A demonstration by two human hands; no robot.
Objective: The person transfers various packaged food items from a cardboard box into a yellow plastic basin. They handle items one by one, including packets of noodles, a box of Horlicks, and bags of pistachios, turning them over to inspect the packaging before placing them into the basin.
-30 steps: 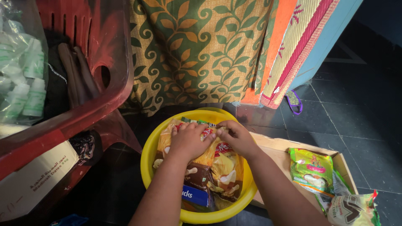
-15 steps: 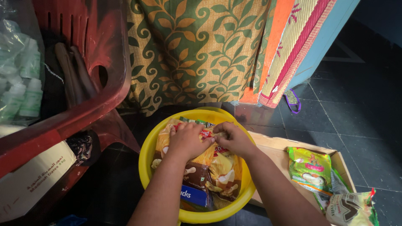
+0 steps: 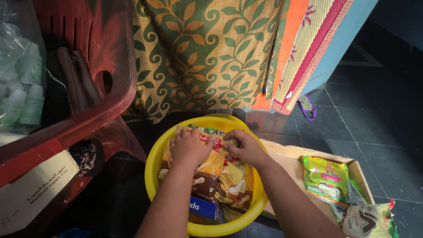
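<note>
Down inside the yellow basin (image 3: 154,176) on the floor, pressing the snack packets (image 3: 220,176): left hand (image 3: 189,147) flat and open, right hand (image 3: 242,147) pinching a packet's top edge. Risking, probably, crushed contents or slippery packets sliding over the rim.
</note>
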